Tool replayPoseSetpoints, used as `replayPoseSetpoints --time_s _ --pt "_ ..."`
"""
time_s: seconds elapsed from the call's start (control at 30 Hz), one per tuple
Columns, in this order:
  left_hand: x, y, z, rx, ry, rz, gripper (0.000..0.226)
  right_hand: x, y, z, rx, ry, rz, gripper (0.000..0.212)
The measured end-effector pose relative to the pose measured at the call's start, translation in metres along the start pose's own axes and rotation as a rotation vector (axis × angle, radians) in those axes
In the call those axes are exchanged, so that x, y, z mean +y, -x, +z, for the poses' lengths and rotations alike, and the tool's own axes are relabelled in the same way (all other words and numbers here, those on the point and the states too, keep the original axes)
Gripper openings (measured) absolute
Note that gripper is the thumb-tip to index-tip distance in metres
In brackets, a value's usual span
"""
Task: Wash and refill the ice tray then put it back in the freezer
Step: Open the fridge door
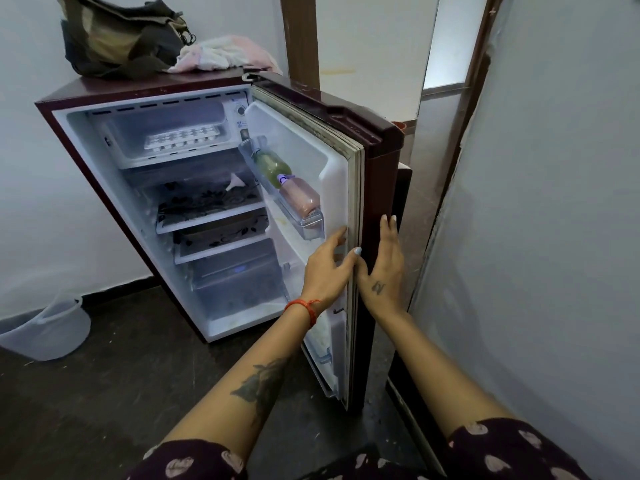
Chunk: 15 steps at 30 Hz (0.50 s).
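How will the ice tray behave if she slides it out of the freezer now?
The ice tray looks filled, pale in every cell, so probably heavy for its size. If still liquid, tilting would likely spill it. It lies flat in the freezer, so it should slide, unless frost grips it.

Both bare arms stretched forward; left hand (327, 268) and right hand (382, 268) side by side, fingers (388, 225) straight.
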<state>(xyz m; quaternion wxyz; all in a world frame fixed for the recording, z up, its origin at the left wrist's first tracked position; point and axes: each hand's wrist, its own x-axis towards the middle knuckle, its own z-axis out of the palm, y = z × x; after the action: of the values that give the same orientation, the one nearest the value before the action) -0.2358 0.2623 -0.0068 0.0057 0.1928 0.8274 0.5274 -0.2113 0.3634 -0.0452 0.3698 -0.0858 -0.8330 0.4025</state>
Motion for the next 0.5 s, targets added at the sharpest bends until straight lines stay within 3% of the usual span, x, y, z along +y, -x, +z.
replayPoseSetpoints --time_s 0.27,0.5 --pt "-0.003 0.004 -0.004 0.196 0.032 0.001 0.046 -0.012 0.008 0.0 0.152 -0.002 -0.083 0.046" --pt "-0.011 0.013 -0.028 0.36 0.024 -0.042 0.043 -0.033 0.017 0.026 -0.004 -0.14 -0.109 0.043"
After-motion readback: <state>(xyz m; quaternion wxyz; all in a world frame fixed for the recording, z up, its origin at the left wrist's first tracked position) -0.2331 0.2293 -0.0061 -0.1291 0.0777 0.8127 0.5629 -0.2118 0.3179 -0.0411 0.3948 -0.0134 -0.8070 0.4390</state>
